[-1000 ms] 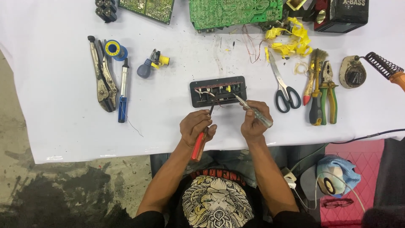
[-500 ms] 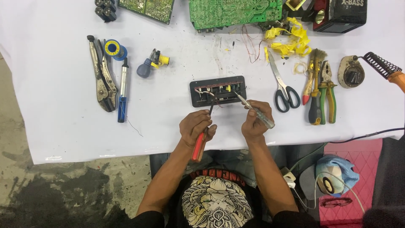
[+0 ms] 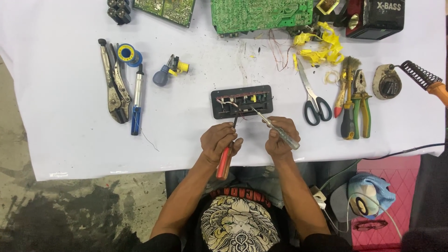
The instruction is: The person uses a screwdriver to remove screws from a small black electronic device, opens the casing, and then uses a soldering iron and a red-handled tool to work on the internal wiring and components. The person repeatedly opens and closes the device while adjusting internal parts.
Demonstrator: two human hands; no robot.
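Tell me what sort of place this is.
Probably an electronics repair bench: green circuit boards at the table's far edge, a soldering iron at the right, and a solder spool beside locking pliers.

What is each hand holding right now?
Left hand: closed on a red-handled soldering tool, tip at the black rectangular panel.
Right hand: closed on a clear-handled metal screwdriver.

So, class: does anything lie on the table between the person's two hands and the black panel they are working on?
Nothing visible does. Only bare white table separates the left hand and right hand from the black panel; both tool tips already reach it.
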